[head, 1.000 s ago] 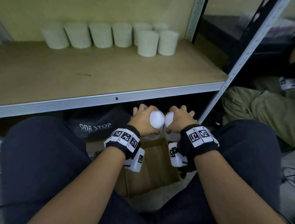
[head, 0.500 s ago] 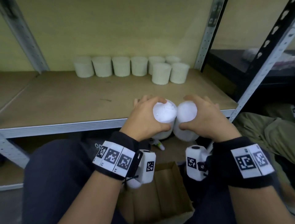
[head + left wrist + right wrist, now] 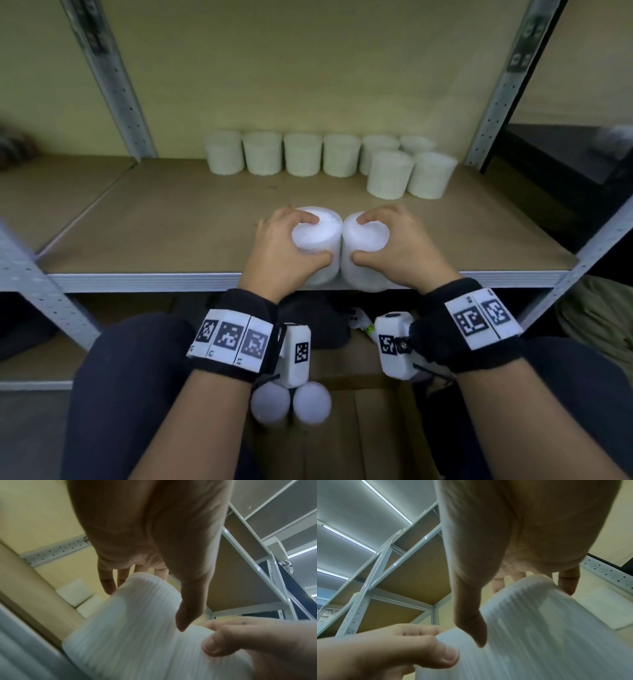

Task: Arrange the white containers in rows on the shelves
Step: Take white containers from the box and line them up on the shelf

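My left hand [image 3: 291, 240] grips a white ribbed container [image 3: 317, 236] from above, thumb near and fingers far. Touching it on the right is a second white container [image 3: 364, 240], gripped the same way by my right hand [image 3: 394, 240]. Both are held over the front edge of the wooden shelf [image 3: 171, 233]. The left wrist view shows my left hand [image 3: 154, 588] round its container [image 3: 130, 628]; the right wrist view shows my right hand [image 3: 513, 595] round its container [image 3: 539, 628]. Several white containers [image 3: 303, 154] stand in a row at the back, and two more [image 3: 409, 174] stand in front of its right end.
Grey metal uprights [image 3: 109, 78] frame the shelf bay. An open cardboard box [image 3: 359, 428] sits between my knees below, with two white containers [image 3: 291, 402] in it. A lower shelf [image 3: 41, 359] lies at the left. Bare board spans the shelf's left and middle.
Both hands lifted the two containers out of the box, up past the shelf's front rail and forward over the shelf's front edge. The head view tilted upward.
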`<control>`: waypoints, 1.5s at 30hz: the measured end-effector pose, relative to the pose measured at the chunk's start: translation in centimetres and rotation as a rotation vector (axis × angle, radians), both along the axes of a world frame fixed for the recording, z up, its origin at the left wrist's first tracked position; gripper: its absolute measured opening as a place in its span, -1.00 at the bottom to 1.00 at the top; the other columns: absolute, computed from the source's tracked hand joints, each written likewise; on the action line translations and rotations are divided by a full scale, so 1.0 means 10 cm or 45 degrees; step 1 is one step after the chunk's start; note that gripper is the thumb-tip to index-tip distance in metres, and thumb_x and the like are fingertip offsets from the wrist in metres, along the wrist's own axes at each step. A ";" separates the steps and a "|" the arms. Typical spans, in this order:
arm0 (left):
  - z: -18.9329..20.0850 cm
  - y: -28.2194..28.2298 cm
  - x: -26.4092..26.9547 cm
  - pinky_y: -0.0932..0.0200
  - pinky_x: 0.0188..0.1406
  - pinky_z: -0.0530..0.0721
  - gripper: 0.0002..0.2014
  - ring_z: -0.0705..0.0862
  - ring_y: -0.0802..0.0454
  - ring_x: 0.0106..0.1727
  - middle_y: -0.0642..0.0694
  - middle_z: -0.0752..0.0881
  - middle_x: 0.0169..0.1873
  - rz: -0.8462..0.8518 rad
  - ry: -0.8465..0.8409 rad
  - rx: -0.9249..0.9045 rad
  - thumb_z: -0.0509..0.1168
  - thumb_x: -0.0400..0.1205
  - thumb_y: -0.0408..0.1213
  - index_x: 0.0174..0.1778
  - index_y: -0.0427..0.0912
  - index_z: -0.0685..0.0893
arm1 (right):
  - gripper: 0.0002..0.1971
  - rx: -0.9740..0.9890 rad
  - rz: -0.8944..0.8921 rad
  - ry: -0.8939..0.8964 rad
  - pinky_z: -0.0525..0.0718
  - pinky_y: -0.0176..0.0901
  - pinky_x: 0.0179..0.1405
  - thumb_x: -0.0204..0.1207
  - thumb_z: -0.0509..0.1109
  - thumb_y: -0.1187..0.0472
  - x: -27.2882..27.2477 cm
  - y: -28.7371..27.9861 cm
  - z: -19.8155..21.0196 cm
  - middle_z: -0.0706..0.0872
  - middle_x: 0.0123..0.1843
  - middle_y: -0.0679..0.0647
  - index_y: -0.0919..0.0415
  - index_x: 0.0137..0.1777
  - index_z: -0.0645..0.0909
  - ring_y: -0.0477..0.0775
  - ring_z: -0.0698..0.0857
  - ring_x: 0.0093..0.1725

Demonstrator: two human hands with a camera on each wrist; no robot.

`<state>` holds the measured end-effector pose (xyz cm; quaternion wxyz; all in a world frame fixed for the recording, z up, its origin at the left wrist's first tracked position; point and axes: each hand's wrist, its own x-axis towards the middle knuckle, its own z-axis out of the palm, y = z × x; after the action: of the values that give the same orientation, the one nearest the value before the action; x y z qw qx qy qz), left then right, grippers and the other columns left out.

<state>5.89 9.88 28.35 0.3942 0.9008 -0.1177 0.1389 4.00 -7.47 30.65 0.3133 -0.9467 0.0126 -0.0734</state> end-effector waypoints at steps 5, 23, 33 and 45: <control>-0.04 0.03 0.12 0.50 0.04 0.09 -0.55 0.46 0.02 0.46 -0.01 0.60 0.28 -0.022 -0.024 0.074 0.55 0.33 -0.22 0.14 -0.08 0.66 | -0.45 -0.007 0.045 -0.009 0.40 0.17 0.49 0.26 0.57 0.05 0.21 -0.03 -0.06 0.48 0.41 -0.04 -0.04 0.29 0.57 0.10 0.43 0.45; 0.23 0.18 -0.08 0.42 0.12 0.26 -0.71 0.48 0.07 0.31 0.04 0.60 0.18 -0.101 -0.025 0.271 0.39 0.55 -0.10 0.19 0.00 0.67 | -0.69 -0.121 0.025 -0.215 0.33 -0.20 0.43 0.45 0.48 0.07 0.03 -0.03 0.01 0.54 0.30 0.03 0.05 0.20 0.67 0.05 0.41 0.44; 0.21 0.10 -0.06 0.48 0.07 0.25 -0.81 0.54 0.05 0.26 0.04 0.67 0.12 -0.058 -0.079 0.332 0.31 0.60 -0.31 0.09 -0.05 0.73 | -0.73 -0.239 0.082 -0.194 0.38 -0.34 0.21 0.54 0.33 0.30 0.02 -0.06 -0.01 0.70 0.26 0.05 0.12 0.19 0.71 0.06 0.54 0.38; 0.21 0.03 0.23 0.38 0.05 0.37 -0.81 0.60 0.10 0.20 0.03 0.71 0.15 -0.030 -0.060 0.344 0.32 0.60 -0.30 0.06 -0.02 0.76 | -0.81 -0.202 -0.009 -0.107 0.49 -0.27 -0.03 0.54 0.36 0.34 0.44 -0.10 0.05 0.66 0.26 0.14 0.15 0.10 0.71 0.08 0.67 0.20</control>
<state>8.22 10.22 30.43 0.2679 0.9407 -0.1553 0.1382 8.42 -8.46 31.15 0.2372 -0.9646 -0.0029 -0.1150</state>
